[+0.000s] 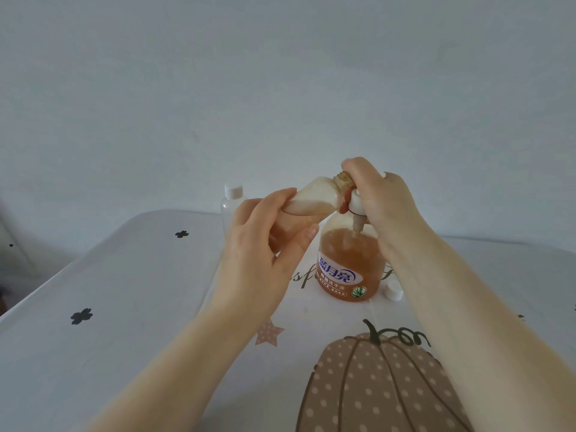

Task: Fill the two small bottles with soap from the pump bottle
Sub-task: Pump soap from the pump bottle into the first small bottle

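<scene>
first bottle: small clear plastic bottle [314, 199], uncapped, tilted at nozzle, left hand [268, 244] gripping it, looks partly filled
pump: orange soap pump bottle [349, 263] on table, right hand [383, 201] curled over pump head
second bottle: capped clear bottle [232, 204] behind, seems empty, still to fill
loose cap: white cap [393, 290] beside pump bottle

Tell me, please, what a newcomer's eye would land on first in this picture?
Probably the two hands meeting mid-frame: the left hand holds a small bottle tilted, mouth at the pump, while the right hand grips the pump head. Below them stands the orange pump bottle on the tablecloth, with its large pumpkin print in front.
</scene>
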